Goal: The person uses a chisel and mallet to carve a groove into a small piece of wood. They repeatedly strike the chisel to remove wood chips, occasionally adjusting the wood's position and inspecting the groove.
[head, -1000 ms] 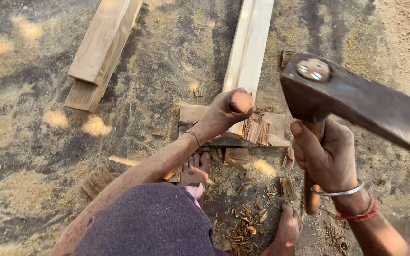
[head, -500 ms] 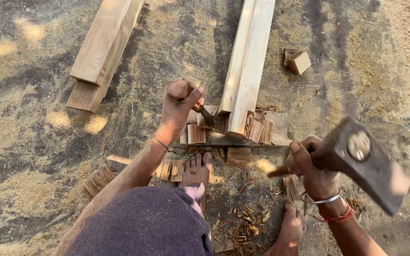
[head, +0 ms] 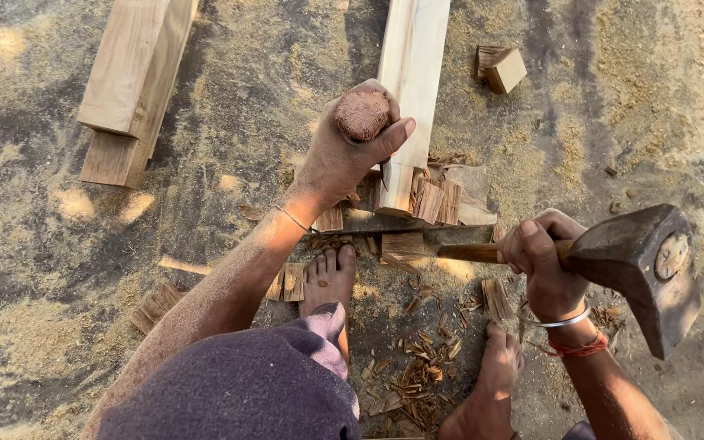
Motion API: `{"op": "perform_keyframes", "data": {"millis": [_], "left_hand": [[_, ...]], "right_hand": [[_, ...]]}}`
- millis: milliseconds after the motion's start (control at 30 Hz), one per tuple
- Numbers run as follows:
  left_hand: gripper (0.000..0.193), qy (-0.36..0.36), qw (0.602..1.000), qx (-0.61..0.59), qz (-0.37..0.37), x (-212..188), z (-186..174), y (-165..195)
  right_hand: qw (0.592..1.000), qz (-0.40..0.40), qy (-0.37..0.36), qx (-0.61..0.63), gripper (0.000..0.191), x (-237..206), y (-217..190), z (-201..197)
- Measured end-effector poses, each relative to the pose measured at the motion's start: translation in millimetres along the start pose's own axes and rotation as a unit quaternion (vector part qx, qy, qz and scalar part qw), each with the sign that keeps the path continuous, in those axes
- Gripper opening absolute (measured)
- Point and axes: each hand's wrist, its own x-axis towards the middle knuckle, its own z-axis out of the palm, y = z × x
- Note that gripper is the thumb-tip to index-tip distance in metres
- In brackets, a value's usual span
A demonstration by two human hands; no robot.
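My left hand (head: 337, 159) is closed around a chisel whose frayed, rounded wooden butt (head: 362, 114) sticks up out of the fist. It stands upright beside the near end of a long pale plank (head: 413, 73) lying on the ground. My right hand (head: 541, 273) grips the wooden handle of a heavy dark iron hammer (head: 641, 265), held low to the right with its head pointing down and away from the chisel. The chisel's blade is hidden below my hand.
Split brown wood pieces (head: 429, 200) and chips (head: 417, 379) lie around the plank's end. My bare feet (head: 332, 277) rest among them. Two stacked beams (head: 132, 81) lie at the left, a small block (head: 503, 69) at the upper right. Sawdust covers the ground.
The hammer has come down from high over the chisel to low on the right. My left hand shifted left with the chisel, then returned to the plank's end.
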Motion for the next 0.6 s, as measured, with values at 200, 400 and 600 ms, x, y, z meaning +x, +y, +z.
{"op": "perform_keyframes", "data": {"millis": [200,400,600], "left_hand": [[0.025,-0.012,1.000,0.009,0.013,-2.0,0.8,-4.2],[0.023,-0.013,0.999,-0.022,0.035,-3.7,2.1,-6.1],[0.025,-0.011,1.000,-0.004,0.029,1.3,3.3,-4.4]], "right_hand": [[0.999,0.031,0.012,0.016,0.031,0.9,-6.0,0.4],[1.000,0.010,0.005,0.001,0.034,1.1,-5.7,0.2],[1.000,0.019,0.006,0.005,0.032,0.3,-4.4,-0.5]]}}
